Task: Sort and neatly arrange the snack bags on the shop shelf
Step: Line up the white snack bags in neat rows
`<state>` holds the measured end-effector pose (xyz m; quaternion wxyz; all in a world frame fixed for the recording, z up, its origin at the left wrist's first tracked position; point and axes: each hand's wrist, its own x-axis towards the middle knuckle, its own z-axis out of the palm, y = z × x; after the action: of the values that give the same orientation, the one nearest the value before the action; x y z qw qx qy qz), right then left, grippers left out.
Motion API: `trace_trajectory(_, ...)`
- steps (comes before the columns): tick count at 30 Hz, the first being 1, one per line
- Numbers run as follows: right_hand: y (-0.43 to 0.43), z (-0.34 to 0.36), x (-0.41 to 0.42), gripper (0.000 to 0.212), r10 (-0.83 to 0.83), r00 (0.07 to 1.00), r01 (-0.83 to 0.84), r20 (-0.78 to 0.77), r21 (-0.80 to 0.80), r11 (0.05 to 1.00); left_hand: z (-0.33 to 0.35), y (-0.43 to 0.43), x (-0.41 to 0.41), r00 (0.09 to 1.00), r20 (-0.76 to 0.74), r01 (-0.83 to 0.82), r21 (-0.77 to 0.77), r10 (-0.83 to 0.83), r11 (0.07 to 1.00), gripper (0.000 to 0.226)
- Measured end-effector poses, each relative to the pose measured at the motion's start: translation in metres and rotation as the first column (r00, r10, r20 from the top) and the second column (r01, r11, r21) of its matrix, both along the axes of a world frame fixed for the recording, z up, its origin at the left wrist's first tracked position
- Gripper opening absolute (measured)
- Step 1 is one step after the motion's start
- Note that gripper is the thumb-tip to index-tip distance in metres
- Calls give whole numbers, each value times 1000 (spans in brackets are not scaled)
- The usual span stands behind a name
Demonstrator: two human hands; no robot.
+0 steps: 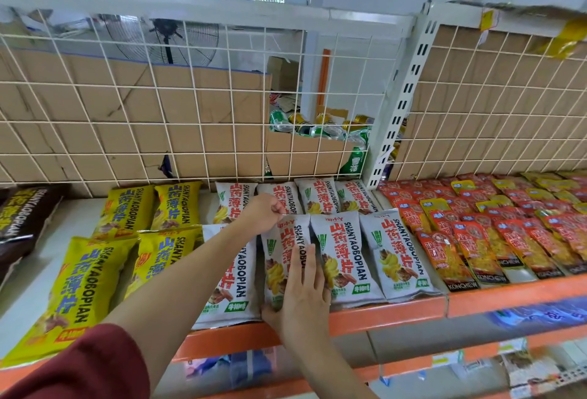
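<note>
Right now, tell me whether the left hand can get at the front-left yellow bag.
Probably yes. The front-left yellow bag lies uncovered in the front row, with nothing over it. But the left hand pinches the top of the white bag, so it must let go first.

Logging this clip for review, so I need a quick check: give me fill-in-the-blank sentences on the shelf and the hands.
1. The snack bag that both hands touch is mostly ____ in colour.
2. The left hand pinches that bag's ____ edge; the right hand rests near its bottom.
3. The bags directly left of that kind are ____.
4. The shelf's front lip is ____.
Missing words: white; top; yellow; orange.
</note>
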<state>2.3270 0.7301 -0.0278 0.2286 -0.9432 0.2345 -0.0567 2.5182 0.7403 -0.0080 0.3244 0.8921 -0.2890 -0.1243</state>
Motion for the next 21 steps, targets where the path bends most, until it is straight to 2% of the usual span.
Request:
trace_trajectory(2, 4, 0, 0, 112, -20, 1000, 20, 25, -15, 1000, 1, 1, -1, 1000, 0, -11, 1, 11, 1000, 12)
trace_trajectory(3, 5, -1, 0, 114, -44, 997, 49, 60, -89, 995, 3, 1, -1, 1000, 11, -1, 5, 1, 1000, 14)
trace_trajectory(7, 2, -9, 3, 116, -34, 995, 49, 89, -170, 984, 9, -1, -7, 991, 40, 122, 60, -124, 991, 25)
trace_trajectory(13, -1, -7, 0, 112, 40, 993, -37, 108, -23, 999, 10, -13, -8, 990, -8, 138, 101, -138, 985, 22)
trace_trajectory(21, -1, -3, 0, 113, 9, 999, -11, 49, 31, 999, 9, -21, -7, 998, 3, 58, 88, -59, 994, 16)
